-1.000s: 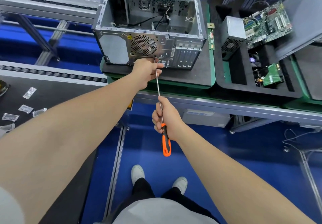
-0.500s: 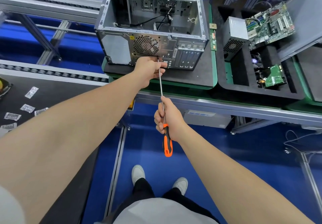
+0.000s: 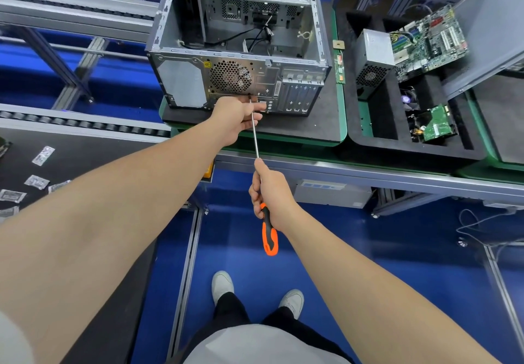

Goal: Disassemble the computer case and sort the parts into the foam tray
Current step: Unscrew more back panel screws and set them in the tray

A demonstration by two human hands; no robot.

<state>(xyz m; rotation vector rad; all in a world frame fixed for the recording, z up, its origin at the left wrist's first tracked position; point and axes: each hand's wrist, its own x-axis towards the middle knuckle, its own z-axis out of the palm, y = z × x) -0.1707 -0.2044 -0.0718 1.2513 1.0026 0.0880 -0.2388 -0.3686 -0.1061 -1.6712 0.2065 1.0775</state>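
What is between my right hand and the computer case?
In the head view, the metal shaft of the screwdriver runs from the right hand up to the computer case. The left hand holds that shaft near its tip.

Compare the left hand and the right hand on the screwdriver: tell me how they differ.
The left hand pinches the screwdriver shaft near its tip, up at the rear panel of the computer case; the right hand grips further down, where the shaft meets the orange handle. The left hand is at the case; the right hand is clear of it. Both hold the same screwdriver.
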